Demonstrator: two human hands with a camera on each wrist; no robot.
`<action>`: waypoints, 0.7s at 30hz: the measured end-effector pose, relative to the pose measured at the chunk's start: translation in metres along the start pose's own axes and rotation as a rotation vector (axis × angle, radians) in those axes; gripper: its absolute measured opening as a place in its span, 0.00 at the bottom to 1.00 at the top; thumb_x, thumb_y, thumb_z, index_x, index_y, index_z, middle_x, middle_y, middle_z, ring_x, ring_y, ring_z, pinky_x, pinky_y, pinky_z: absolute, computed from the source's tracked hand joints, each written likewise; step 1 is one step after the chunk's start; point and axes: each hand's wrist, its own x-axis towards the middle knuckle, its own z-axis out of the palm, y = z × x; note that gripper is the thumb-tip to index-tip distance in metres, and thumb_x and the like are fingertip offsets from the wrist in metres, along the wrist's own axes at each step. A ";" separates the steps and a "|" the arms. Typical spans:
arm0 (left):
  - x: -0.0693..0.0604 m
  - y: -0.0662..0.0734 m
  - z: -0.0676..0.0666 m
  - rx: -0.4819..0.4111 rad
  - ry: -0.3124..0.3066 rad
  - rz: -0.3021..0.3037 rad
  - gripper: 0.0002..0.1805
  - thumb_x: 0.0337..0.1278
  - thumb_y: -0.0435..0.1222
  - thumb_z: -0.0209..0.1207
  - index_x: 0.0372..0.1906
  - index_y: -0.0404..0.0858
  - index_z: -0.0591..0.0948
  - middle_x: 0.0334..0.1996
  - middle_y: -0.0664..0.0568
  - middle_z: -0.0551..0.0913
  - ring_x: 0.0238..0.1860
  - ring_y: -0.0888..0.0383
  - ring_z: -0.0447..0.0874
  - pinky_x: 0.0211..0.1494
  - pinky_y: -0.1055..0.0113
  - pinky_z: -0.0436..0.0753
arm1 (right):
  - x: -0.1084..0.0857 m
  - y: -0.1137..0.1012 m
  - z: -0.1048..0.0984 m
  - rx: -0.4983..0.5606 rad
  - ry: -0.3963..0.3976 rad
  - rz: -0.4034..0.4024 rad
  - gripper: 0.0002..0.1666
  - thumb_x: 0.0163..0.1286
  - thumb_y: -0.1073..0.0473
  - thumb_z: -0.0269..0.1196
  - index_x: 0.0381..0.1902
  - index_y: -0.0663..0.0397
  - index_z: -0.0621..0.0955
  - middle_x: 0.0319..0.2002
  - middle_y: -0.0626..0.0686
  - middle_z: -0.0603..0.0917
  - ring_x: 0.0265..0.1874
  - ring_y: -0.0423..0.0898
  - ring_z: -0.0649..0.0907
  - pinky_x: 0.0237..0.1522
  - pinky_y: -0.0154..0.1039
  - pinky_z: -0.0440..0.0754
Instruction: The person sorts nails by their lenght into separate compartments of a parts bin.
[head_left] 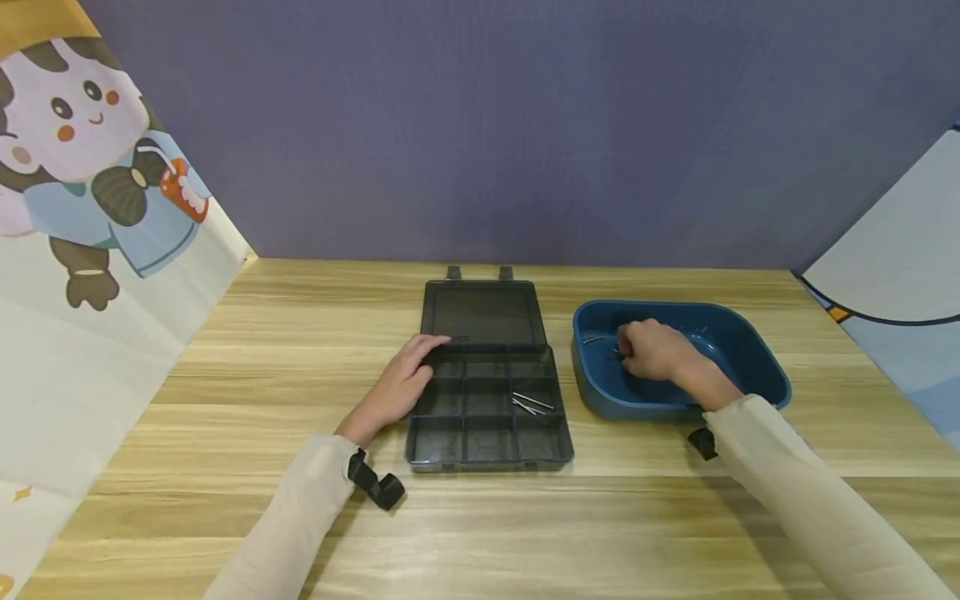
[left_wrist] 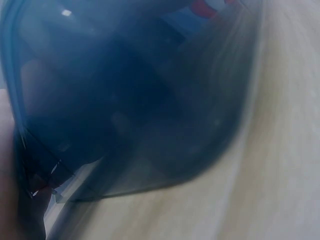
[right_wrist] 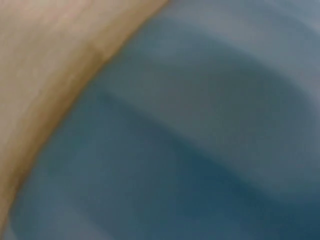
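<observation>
In the head view, a dark translucent divided box [head_left: 489, 443] lies with its lid [head_left: 486, 312] folded back. Several thin metal pins [head_left: 533, 402] sit in a right-hand compartment. My left hand [head_left: 393, 387] rests on the box's left edge near the hinge, fingers extended. Inside the blue bin [head_left: 637, 408], my right hand [head_left: 660, 354] reaches down with bent fingers beside small metal pieces; whether it pinches one cannot be seen. Another pin [head_left: 592, 339] lies at the bin's left. The left wrist view shows a blurred dark, see-through surface; blue bin wall [right_wrist: 200, 125] fills the right wrist view.
The wooden table [head_left: 480, 533] extends in front of the box and bin, with a dark blue-grey panel [head_left: 510, 133] standing behind. Printed cartoon cloth [head_left: 90, 192] hangs at the left; another printed sheet [head_left: 907, 242] is at the right. Black straps [head_left: 375, 482] hang at the wrists.
</observation>
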 end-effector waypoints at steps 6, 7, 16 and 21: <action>0.001 0.001 0.000 -0.003 -0.001 0.001 0.26 0.60 0.26 0.42 0.65 0.33 0.70 0.61 0.41 0.71 0.64 0.45 0.68 0.67 0.47 0.66 | -0.002 0.000 -0.003 0.012 0.016 0.003 0.02 0.59 0.66 0.60 0.30 0.59 0.77 0.26 0.53 0.77 0.20 0.45 0.71 0.25 0.38 0.68; 0.001 0.001 0.000 -0.002 -0.001 0.004 0.26 0.60 0.26 0.42 0.65 0.33 0.70 0.61 0.40 0.71 0.64 0.45 0.68 0.67 0.47 0.66 | -0.002 0.000 -0.004 0.014 0.017 0.005 0.02 0.59 0.66 0.60 0.31 0.59 0.77 0.26 0.53 0.77 0.20 0.45 0.71 0.25 0.38 0.69; 0.000 0.001 0.001 -0.001 0.006 0.012 0.26 0.60 0.26 0.43 0.65 0.33 0.70 0.60 0.40 0.71 0.64 0.45 0.68 0.66 0.47 0.66 | -0.005 0.001 -0.012 0.018 -0.001 0.009 0.03 0.59 0.68 0.59 0.33 0.59 0.78 0.24 0.52 0.76 0.19 0.44 0.71 0.25 0.37 0.68; 0.000 0.001 0.000 -0.001 0.007 0.015 0.26 0.60 0.25 0.43 0.65 0.32 0.69 0.60 0.40 0.71 0.64 0.44 0.68 0.66 0.46 0.66 | -0.010 0.001 -0.019 0.013 0.016 0.005 0.05 0.57 0.71 0.59 0.31 0.58 0.78 0.23 0.51 0.76 0.19 0.44 0.71 0.25 0.37 0.68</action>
